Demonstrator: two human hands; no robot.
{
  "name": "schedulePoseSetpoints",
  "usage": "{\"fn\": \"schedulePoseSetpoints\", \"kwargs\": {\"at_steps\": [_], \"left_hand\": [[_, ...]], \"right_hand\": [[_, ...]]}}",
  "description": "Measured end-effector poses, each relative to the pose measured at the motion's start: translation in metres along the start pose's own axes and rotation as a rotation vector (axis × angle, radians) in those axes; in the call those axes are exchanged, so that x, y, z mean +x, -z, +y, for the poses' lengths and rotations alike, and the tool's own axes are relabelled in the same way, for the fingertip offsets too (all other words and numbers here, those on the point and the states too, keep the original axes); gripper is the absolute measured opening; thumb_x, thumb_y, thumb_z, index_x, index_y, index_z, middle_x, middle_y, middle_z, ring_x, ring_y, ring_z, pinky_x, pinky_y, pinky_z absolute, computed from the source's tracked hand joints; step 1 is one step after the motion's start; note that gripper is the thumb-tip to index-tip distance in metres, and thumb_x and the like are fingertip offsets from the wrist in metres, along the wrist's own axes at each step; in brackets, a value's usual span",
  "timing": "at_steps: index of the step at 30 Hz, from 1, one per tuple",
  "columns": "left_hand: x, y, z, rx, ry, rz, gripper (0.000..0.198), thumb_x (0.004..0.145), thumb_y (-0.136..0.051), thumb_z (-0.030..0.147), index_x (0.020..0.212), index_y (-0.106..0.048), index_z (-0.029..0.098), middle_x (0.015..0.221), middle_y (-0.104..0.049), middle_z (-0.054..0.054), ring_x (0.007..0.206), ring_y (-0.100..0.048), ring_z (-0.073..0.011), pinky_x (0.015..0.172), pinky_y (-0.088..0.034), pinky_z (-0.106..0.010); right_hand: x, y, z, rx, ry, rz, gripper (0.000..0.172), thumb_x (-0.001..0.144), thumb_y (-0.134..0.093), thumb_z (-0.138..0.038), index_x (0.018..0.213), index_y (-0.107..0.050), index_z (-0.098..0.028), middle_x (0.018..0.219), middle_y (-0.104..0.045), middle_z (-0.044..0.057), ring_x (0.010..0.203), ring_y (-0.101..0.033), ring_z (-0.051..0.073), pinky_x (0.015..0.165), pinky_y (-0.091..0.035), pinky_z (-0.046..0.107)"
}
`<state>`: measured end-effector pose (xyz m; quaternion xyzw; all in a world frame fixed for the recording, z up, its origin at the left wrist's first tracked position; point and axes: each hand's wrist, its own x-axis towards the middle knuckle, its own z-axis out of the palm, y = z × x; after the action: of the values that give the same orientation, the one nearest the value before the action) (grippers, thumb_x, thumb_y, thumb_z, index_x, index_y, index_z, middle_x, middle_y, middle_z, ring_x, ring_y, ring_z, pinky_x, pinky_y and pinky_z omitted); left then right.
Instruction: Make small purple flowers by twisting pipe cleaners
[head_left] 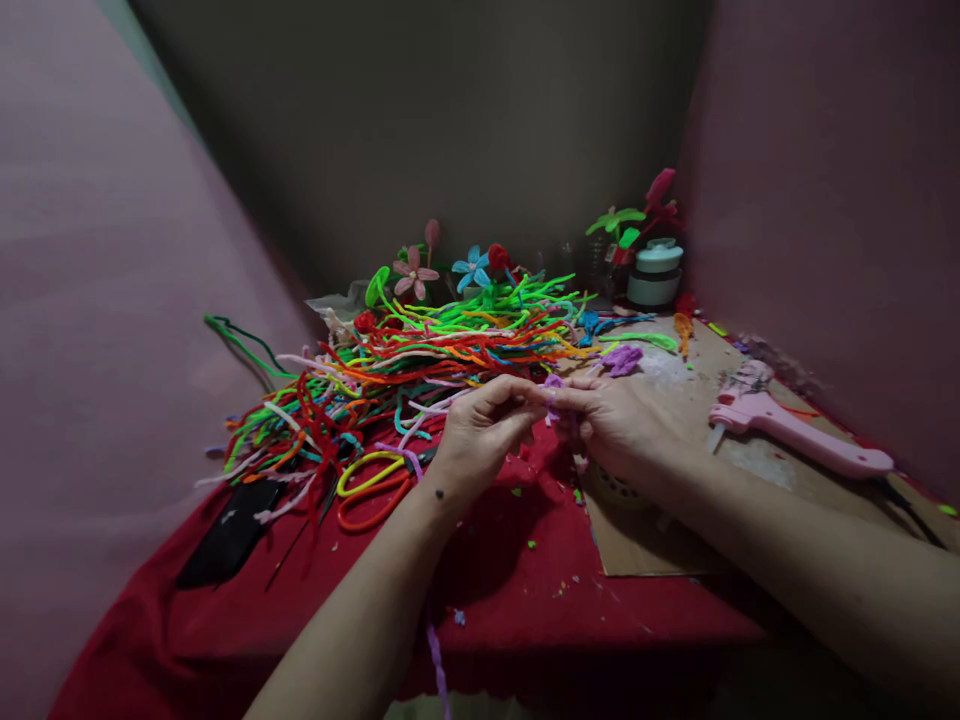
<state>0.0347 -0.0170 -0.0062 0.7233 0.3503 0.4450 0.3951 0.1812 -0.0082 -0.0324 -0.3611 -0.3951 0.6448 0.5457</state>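
My left hand (480, 430) and my right hand (611, 425) meet over the middle of the table, fingers pinched together on a small purple pipe cleaner piece (553, 393). A purple strand (437, 665) hangs down below my left forearm near the table's front edge. Right behind the hands lies a big heap of pipe cleaners (420, 365) in green, red, orange, white and teal. A finished purple shape (622, 358) rests just beyond my right hand.
A pink glue gun (795, 435) lies on the cardboard sheet (675, 530) at the right. Scissors with yellow and orange handles (371, 490) and a black flat object (232, 530) lie left on the red cloth (510, 580). Pipe-cleaner flowers (472, 268) and a white jar (656, 272) stand at the back.
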Motion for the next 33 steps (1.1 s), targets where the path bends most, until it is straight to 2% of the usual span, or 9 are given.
{"fn": "schedulePoseSetpoints", "kwargs": {"at_steps": [2,5,8,14,19,23,27,33], "left_hand": [[-0.001,0.0,0.0,0.172,-0.095,0.024,0.008,0.077,-0.057,0.02,0.08,-0.063,0.015,0.062,-0.056,0.001,0.053,-0.052,-0.0079,0.052,-0.043,-0.02],[-0.002,0.0,0.0,0.47,-0.298,-0.02,0.01,0.078,-0.052,0.013,0.078,-0.062,0.014,0.073,-0.059,-0.002,0.068,-0.055,-0.0102,0.064,-0.043,-0.022],[-0.002,0.0,-0.001,0.646,-0.393,-0.051,0.013,0.079,-0.049,0.01,0.079,-0.061,0.014,0.075,-0.057,-0.004,0.069,-0.053,-0.0106,0.065,-0.042,-0.022],[-0.004,-0.003,-0.008,0.79,-0.408,-0.054,0.014,0.08,-0.046,0.01,0.081,-0.059,0.015,0.079,-0.057,-0.004,0.071,-0.053,-0.0109,0.064,-0.043,-0.021],[-0.009,-0.005,-0.008,0.977,-0.357,-0.115,0.016,0.082,-0.043,0.012,0.087,-0.058,0.016,0.084,-0.055,-0.005,0.071,-0.052,-0.0128,0.061,-0.042,-0.023],[-0.012,-0.007,-0.007,1.109,-0.336,-0.138,0.018,0.084,-0.04,0.013,0.088,-0.057,0.015,0.084,-0.054,-0.006,0.07,-0.052,-0.0142,0.06,-0.043,-0.024],[-0.012,-0.008,-0.009,1.122,-0.327,-0.13,0.016,0.084,-0.04,0.014,0.089,-0.056,0.015,0.085,-0.054,-0.005,0.069,-0.052,-0.0132,0.06,-0.043,-0.024],[-0.013,-0.01,-0.006,1.222,-0.327,-0.186,0.017,0.085,-0.038,0.011,0.092,-0.053,0.014,0.087,-0.054,-0.007,0.073,-0.053,-0.0155,0.06,-0.044,-0.025]], "right_hand": [[0.0,0.0,0.001,-0.001,-0.011,0.0,0.022,0.059,-0.07,-0.025,0.053,-0.051,-0.016,0.043,-0.044,-0.005,0.037,-0.035,0.006,0.038,-0.02,0.022],[0.002,0.001,0.002,0.015,-0.02,0.002,0.022,0.056,-0.072,-0.025,0.055,-0.052,-0.016,0.043,-0.044,-0.006,0.037,-0.036,0.006,0.038,-0.021,0.022],[0.001,0.0,0.003,-0.01,-0.037,0.016,0.025,0.054,-0.073,-0.028,0.054,-0.051,-0.016,0.042,-0.044,-0.006,0.036,-0.035,0.006,0.038,-0.021,0.022],[-0.007,-0.006,-0.004,-0.172,0.016,0.084,0.02,0.058,-0.067,-0.027,0.053,-0.051,-0.016,0.041,-0.043,-0.006,0.036,-0.034,0.006,0.038,-0.02,0.022],[-0.013,-0.012,-0.009,-0.319,0.05,0.128,0.017,0.056,-0.066,-0.026,0.053,-0.055,-0.014,0.045,-0.045,-0.005,0.04,-0.034,0.005,0.04,-0.023,0.022],[-0.014,-0.014,-0.01,-0.346,0.068,0.136,0.015,0.057,-0.064,-0.026,0.054,-0.056,-0.014,0.046,-0.046,-0.006,0.041,-0.034,0.005,0.04,-0.024,0.021],[-0.013,-0.013,-0.009,-0.366,0.091,0.125,0.014,0.056,-0.065,-0.024,0.054,-0.056,-0.013,0.047,-0.046,-0.006,0.043,-0.034,0.005,0.041,-0.024,0.021],[-0.012,-0.011,-0.008,-0.361,0.089,0.1,0.019,0.057,-0.066,-0.03,0.06,-0.06,-0.012,0.054,-0.052,-0.002,0.047,-0.038,0.007,0.044,-0.028,0.022]]}}
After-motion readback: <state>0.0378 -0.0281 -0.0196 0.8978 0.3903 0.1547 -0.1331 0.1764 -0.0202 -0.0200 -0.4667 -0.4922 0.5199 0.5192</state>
